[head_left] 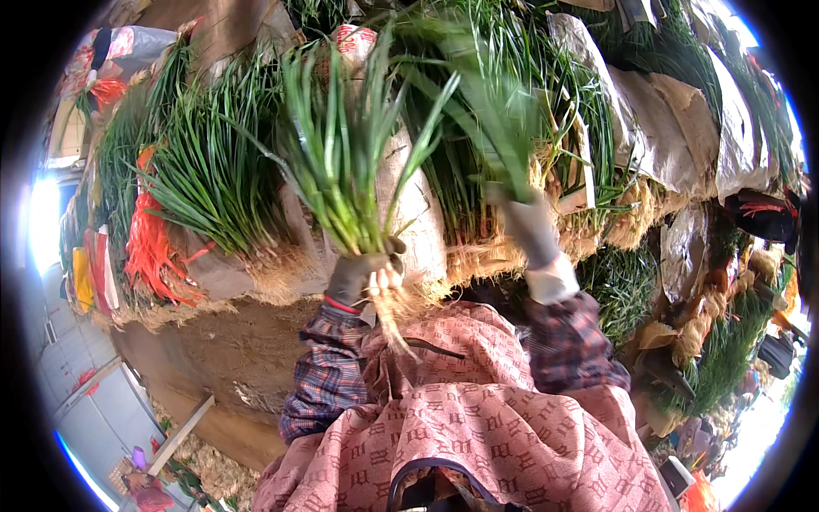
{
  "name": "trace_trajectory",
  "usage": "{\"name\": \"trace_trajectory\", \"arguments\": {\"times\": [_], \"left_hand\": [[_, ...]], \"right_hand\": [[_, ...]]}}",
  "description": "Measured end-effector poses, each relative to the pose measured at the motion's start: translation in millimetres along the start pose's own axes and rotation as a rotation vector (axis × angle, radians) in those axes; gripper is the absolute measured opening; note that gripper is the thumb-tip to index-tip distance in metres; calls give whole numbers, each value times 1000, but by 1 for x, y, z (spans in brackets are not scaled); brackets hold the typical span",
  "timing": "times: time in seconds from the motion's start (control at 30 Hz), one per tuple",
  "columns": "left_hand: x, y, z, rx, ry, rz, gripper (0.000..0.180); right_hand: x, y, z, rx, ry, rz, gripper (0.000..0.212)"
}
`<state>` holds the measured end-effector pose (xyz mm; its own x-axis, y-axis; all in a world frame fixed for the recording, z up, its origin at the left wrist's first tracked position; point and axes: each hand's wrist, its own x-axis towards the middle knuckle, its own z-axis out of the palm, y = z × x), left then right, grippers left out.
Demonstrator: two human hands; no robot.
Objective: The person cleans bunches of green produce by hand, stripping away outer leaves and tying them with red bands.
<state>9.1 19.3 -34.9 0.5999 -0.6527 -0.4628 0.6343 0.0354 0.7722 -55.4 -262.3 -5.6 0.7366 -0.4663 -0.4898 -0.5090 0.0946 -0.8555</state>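
My left hand (pixel 365 271), in a grey glove, is closed round the base of a bunch of long-leaved green plants (pixel 345 183). The leaves fan upward, and pale bulb ends with stringy roots (pixel 392 311) hang below the fist. To the right, my right hand (pixel 531 226), also gloved, is smeared by motion. Blurred green leaves (pixel 503 128) rise from its grip and move with it; their root ends are hidden. Both hands are over the front edge of a bench heaped with similar plants.
A pile of green plants (pixel 217 145) lies left, rows with straw-coloured roots (pixel 627 213) right. Orange-red ties (pixel 152 239) hang at the bench's left edge. Pale sacking (pixel 665 119) covers bundles at the right. More plants (pixel 729 350) sit lower right. A pink patterned apron (pixel 478 418) covers my lap.
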Motion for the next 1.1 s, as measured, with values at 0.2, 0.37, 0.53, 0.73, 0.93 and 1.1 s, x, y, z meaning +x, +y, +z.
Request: {"name": "trace_trajectory", "arguments": {"times": [0.2, 0.37, 0.53, 0.73, 0.93, 1.1], "left_hand": [[12, 32, -31, -803, -731, 263, 9], [29, 12, -3, -841, -455, 190, 35], [13, -28, 13, -800, -34, 10, 66], [14, -22, 27, -873, -289, -81, 75], [0, -9, 7, -782, -263, -19, 28], [-3, -14, -6, -666, -169, -155, 23]], "right_hand": [[-68, 44, -236, -426, 749, -126, 28], [-109, 99, -389, -1212, 655, 276, 25], [-81, 52, -230, -1098, 223, 20, 22], [-32, 141, 0, -761, -312, 177, 44], [-47, 63, 26, 15, -262, -19, 36], [-61, 39, 14, -801, -136, -294, 47]]}}
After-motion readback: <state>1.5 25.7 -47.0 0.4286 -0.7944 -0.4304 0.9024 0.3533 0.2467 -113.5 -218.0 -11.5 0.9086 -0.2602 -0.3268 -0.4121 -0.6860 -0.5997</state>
